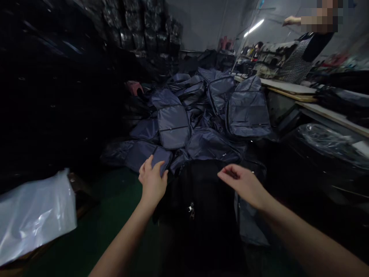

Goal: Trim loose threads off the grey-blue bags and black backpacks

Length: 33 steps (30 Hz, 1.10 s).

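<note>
A heap of several navy blue bags (201,111) lies on the floor ahead of me. My left hand (152,179) grips the near corner of one navy bag (141,154) at the front of the heap, thumb on top. My right hand (243,182) hovers over a black bag (201,200) lying between my arms, its fingers loosely curled and holding nothing. A metal zipper pull (190,209) shows on the black bag.
Clear plastic sheeting (34,213) lies at the lower left on the green floor (109,215). Stacked black bags (141,27) fill the back left. A work table (311,102) runs along the right, with a plastic-wrapped bundle (325,142) below. Another person (314,34) stands at the far right.
</note>
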Each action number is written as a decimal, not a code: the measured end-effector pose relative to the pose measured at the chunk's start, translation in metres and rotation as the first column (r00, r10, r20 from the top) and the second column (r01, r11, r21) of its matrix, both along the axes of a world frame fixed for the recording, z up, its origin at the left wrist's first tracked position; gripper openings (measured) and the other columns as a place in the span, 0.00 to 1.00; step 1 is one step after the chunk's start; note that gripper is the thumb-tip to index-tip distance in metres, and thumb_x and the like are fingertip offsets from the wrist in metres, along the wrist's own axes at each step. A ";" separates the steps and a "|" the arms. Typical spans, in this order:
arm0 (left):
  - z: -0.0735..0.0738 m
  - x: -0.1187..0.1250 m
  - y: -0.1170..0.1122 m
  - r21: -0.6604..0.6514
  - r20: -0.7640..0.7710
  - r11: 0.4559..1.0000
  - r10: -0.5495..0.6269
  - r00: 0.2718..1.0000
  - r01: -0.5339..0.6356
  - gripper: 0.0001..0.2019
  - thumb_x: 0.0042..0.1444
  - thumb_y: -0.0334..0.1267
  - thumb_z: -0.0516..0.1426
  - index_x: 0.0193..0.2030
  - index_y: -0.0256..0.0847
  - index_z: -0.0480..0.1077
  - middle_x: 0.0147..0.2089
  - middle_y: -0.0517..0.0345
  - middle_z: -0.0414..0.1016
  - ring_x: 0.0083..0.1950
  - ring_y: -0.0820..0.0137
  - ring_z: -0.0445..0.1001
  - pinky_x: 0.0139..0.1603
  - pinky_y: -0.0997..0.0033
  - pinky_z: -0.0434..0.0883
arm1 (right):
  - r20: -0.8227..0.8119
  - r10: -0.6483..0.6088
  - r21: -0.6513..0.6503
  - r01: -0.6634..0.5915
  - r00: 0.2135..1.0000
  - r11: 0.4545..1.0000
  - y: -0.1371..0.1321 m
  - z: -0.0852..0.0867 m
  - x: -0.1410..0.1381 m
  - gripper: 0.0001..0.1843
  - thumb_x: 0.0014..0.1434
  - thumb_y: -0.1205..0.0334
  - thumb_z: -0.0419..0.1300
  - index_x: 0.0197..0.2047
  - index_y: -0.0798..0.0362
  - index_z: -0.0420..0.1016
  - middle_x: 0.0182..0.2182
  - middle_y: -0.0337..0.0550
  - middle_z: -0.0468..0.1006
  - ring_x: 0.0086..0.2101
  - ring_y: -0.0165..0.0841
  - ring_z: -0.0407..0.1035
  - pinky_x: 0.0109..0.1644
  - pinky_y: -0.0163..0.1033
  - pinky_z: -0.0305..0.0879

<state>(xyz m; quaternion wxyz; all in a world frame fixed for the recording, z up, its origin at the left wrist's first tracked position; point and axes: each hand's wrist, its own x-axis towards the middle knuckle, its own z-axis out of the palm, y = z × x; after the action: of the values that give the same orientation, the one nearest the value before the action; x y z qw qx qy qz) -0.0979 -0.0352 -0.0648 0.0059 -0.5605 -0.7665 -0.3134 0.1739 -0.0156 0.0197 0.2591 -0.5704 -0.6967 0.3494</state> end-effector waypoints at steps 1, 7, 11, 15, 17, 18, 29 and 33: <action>0.006 0.008 0.000 0.037 -0.011 0.998 -0.042 0.999 0.042 0.13 0.55 0.39 0.54 0.48 0.46 0.70 0.64 0.50 0.55 0.61 0.49 0.53 0.55 0.44 0.59 | -0.040 0.016 -0.084 -0.019 0.999 0.996 -0.014 -0.006 0.002 0.17 0.55 0.48 0.56 0.32 0.55 0.71 0.24 0.37 0.68 0.27 0.29 0.62 0.30 0.33 0.59; 0.036 0.056 -0.005 0.225 0.155 0.885 -0.445 0.882 0.407 0.08 0.58 0.34 0.53 0.42 0.45 0.71 0.49 0.55 0.69 0.52 0.65 0.65 0.56 0.61 0.63 | -0.154 0.145 -0.383 -0.194 0.977 0.903 -0.068 -0.034 0.005 0.17 0.58 0.50 0.54 0.25 0.53 0.60 0.18 0.32 0.61 0.20 0.25 0.57 0.23 0.30 0.53; 0.043 0.081 -0.011 0.203 0.355 0.809 -0.586 0.728 0.552 0.07 0.59 0.35 0.52 0.41 0.45 0.72 0.41 0.58 0.70 0.43 0.71 0.70 0.45 0.71 0.68 | -0.159 0.212 -0.342 -0.255 0.964 0.904 -0.078 -0.045 0.012 0.17 0.58 0.53 0.54 0.25 0.53 0.57 0.20 0.32 0.58 0.21 0.24 0.54 0.22 0.30 0.49; 0.047 0.092 -0.012 0.110 0.356 0.787 -0.601 0.716 0.607 0.07 0.57 0.38 0.55 0.41 0.46 0.72 0.40 0.59 0.69 0.40 0.72 0.70 0.43 0.72 0.67 | -0.104 0.270 -0.231 -0.287 0.957 0.930 -0.082 -0.050 0.017 0.17 0.58 0.55 0.54 0.23 0.53 0.55 0.20 0.31 0.55 0.23 0.24 0.50 0.24 0.31 0.46; 0.052 0.095 -0.010 0.011 0.306 0.777 -0.602 0.738 0.629 0.07 0.55 0.40 0.57 0.41 0.46 0.72 0.41 0.60 0.68 0.37 0.73 0.69 0.39 0.72 0.67 | -0.096 0.287 -0.233 -0.302 0.953 0.924 -0.085 -0.051 0.018 0.16 0.59 0.56 0.54 0.24 0.54 0.56 0.20 0.31 0.56 0.24 0.24 0.49 0.24 0.31 0.46; 0.055 0.096 -0.009 -0.049 0.272 0.770 -0.602 0.750 0.636 0.07 0.53 0.40 0.59 0.39 0.46 0.72 0.40 0.61 0.67 0.35 0.73 0.69 0.37 0.72 0.66 | -0.098 0.294 -0.242 -0.309 0.951 0.920 -0.086 -0.052 0.018 0.15 0.59 0.56 0.54 0.24 0.54 0.57 0.20 0.31 0.56 0.24 0.24 0.49 0.24 0.31 0.46; 0.061 0.093 0.005 -0.095 0.038 0.839 -0.535 0.844 0.536 0.06 0.58 0.39 0.51 0.34 0.43 0.67 0.36 0.58 0.69 0.36 0.69 0.69 0.36 0.71 0.64 | -0.110 0.299 -0.210 -0.316 0.948 0.925 -0.090 -0.053 0.024 0.16 0.58 0.57 0.55 0.24 0.53 0.56 0.21 0.31 0.57 0.24 0.25 0.50 0.26 0.31 0.48; 0.051 0.050 0.014 0.018 -0.025 0.972 -0.234 0.972 0.235 0.07 0.57 0.42 0.51 0.34 0.42 0.67 0.35 0.56 0.71 0.37 0.66 0.70 0.37 0.69 0.65 | -0.137 0.309 -0.228 -0.334 0.941 0.915 -0.090 -0.051 0.025 0.16 0.59 0.56 0.54 0.24 0.53 0.56 0.22 0.32 0.57 0.24 0.25 0.50 0.27 0.31 0.50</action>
<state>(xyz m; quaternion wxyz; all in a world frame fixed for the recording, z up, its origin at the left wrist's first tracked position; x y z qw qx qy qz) -0.0477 -0.0208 -0.0138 -0.0165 -0.6505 -0.6916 -0.3135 0.1991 -0.1055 -0.0313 0.1587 -0.4579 -0.7183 0.4992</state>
